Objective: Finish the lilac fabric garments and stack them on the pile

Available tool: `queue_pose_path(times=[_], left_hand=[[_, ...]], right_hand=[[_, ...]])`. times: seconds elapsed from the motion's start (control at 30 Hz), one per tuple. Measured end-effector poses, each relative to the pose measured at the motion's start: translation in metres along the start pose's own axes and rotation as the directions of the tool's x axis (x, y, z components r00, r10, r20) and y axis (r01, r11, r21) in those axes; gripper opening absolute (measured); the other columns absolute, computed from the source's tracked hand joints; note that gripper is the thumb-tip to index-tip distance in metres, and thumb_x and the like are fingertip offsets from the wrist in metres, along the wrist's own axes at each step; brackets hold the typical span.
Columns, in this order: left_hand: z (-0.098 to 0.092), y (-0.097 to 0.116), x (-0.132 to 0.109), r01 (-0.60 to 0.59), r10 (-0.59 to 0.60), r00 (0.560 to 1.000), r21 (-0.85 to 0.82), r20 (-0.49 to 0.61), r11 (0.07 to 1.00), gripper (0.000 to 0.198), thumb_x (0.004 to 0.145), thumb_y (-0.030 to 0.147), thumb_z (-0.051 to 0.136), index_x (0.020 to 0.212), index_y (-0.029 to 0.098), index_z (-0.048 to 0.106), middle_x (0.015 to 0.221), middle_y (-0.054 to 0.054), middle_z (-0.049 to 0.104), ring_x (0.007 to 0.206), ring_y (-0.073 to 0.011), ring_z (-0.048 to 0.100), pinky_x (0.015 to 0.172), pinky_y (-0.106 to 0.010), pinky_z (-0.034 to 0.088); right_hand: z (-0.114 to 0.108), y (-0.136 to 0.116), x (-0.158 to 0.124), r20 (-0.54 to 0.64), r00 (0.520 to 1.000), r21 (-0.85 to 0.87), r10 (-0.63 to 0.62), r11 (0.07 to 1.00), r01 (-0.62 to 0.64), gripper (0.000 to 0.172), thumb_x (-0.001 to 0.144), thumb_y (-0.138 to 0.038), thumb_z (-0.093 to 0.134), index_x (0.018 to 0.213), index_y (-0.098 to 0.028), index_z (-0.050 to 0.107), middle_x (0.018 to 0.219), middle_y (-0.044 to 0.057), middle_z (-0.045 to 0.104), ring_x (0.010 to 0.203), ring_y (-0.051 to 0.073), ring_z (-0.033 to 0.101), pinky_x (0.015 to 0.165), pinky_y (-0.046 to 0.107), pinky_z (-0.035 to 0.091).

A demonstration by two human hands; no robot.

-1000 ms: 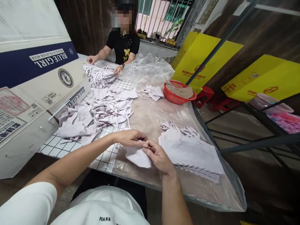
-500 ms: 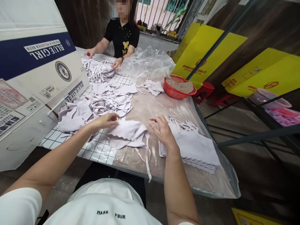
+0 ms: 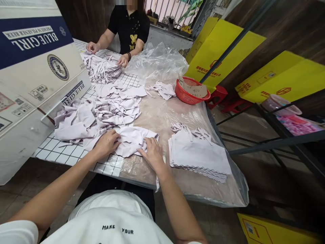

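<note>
Both hands, left [image 3: 108, 142] and right [image 3: 152, 154], now press the fabric piece [image 3: 133, 140] (pulled nearer) flat.

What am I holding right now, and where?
One cloth, lying flat: left hand at its left edge, right hand at its near edge; grip unclear.

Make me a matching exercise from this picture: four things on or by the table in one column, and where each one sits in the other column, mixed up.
Column one:
1 red basket
2 neat stack of cloth pieces
3 Blue Girl carton
4 crumpled cloth piece

Column two:
A under the left hand and right hand
B at the left edge of the table
C far side, beside the clear plastic bag
D right of the hands, on the plastic sheet

Pairs: 1-C, 2-D, 3-B, 4-A
</note>
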State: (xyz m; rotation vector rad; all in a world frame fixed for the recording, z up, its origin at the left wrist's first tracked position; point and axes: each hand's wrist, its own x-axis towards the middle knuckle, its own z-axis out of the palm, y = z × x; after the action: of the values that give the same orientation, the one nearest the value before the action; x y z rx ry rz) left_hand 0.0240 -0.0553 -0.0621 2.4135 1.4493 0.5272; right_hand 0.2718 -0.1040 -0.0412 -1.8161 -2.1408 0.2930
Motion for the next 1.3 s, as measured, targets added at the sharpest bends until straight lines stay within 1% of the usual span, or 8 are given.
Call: queue_pose_path(times=[0.17,0.33,0.53,0.7,0.83,1.07,1.2,1.3], left_hand=[[-0.011,0.006,0.004,0.152,-0.148,0.985,0.036,-0.088,0.988,0.022,0.080,0.011,0.049,0.090,0.018,0.067,0.095,-0.010,0.062,0.089,-0.0242,0.061,0.071,-0.032,0.047],[-0.022,0.012,0.001,0.310,-0.291,0.936,0.073,-0.197,0.948,0.018,0.078,0.013,0.052,0.089,0.019,0.065,0.098,-0.008,0.064,0.086,-0.0234,0.063,0.064,-0.030,0.044],[-0.041,0.019,0.010,0.412,-0.413,0.870,-0.063,-0.269,0.909,0.022,0.075,0.014,0.051,0.090,0.019,0.065,0.096,-0.006,0.067,0.084,-0.0221,0.063,0.068,-0.029,0.044],[-0.093,0.022,0.030,0.494,-0.521,0.846,-0.200,-0.115,0.846,0.017,0.074,0.024,0.058,0.088,0.020,0.066,0.065,0.000,0.063,0.064,-0.0196,0.057,0.059,-0.027,0.037],[-0.144,0.044,0.063,0.493,-0.501,0.864,-0.293,0.052,0.819,0.021,0.080,0.022,0.056,0.097,0.016,0.067,0.057,0.001,0.061,0.053,-0.0150,0.052,0.054,-0.026,0.034],[-0.217,0.094,0.099,0.213,-0.374,0.888,-0.481,-0.267,0.850,0.024,0.085,0.025,0.054,0.104,0.022,0.069,0.061,0.003,0.059,0.061,-0.0164,0.061,0.053,-0.028,0.044],[-0.203,0.081,0.067,0.274,-0.425,0.885,-0.528,-0.188,0.804,0.033,0.086,0.038,0.053,0.112,0.025,0.067,0.071,-0.001,0.066,0.062,-0.0200,0.062,0.051,-0.031,0.044],[-0.151,0.054,0.022,0.484,-0.526,0.848,-0.492,0.060,0.724,0.046,0.084,0.039,0.047,0.125,0.025,0.063,0.067,-0.003,0.066,0.053,-0.0209,0.057,0.045,-0.030,0.037]], right_hand=[[-0.010,-0.005,0.011,-0.098,0.993,0.099,0.065,0.994,-0.055,0.017,0.090,-0.016,0.052,0.093,-0.021,0.068,0.096,0.009,0.067,0.091,0.024,0.061,0.081,0.034,0.046],[-0.069,0.001,-0.005,-0.379,0.918,0.365,0.112,0.930,0.037,0.015,0.090,-0.024,0.053,0.088,-0.021,0.068,0.088,0.006,0.066,0.079,0.020,0.060,0.073,0.032,0.050],[-0.124,0.000,-0.023,-0.529,0.839,0.332,0.130,0.941,0.064,0.010,0.088,-0.024,0.058,0.086,-0.021,0.067,0.082,0.003,0.065,0.076,0.018,0.060,0.069,0.030,0.050],[-0.135,0.023,-0.009,-0.517,0.853,0.146,0.072,0.989,0.005,0.011,0.084,-0.019,0.057,0.082,-0.021,0.067,0.080,0.003,0.063,0.069,0.018,0.057,0.067,0.031,0.048],[-0.149,0.046,0.037,-0.525,0.851,0.014,0.034,0.999,-0.031,0.009,0.079,-0.014,0.057,0.075,-0.020,0.063,0.076,0.004,0.060,0.068,0.019,0.056,0.070,0.034,0.048],[-0.230,0.034,0.085,-0.735,0.669,-0.130,-0.114,0.991,0.026,0.019,0.081,-0.005,0.049,0.087,-0.017,0.062,0.093,0.008,0.057,0.081,0.017,0.056,0.075,0.034,0.048],[-0.221,0.021,0.036,-0.752,0.637,-0.159,-0.173,0.984,0.079,0.016,0.082,-0.009,0.052,0.089,-0.018,0.064,0.093,0.007,0.058,0.087,0.019,0.058,0.072,0.033,0.049],[-0.163,0.028,-0.020,-0.567,0.806,-0.073,-0.168,0.985,0.155,0.014,0.085,-0.015,0.056,0.091,-0.022,0.066,0.089,0.005,0.059,0.083,0.021,0.059,0.071,0.035,0.052]])
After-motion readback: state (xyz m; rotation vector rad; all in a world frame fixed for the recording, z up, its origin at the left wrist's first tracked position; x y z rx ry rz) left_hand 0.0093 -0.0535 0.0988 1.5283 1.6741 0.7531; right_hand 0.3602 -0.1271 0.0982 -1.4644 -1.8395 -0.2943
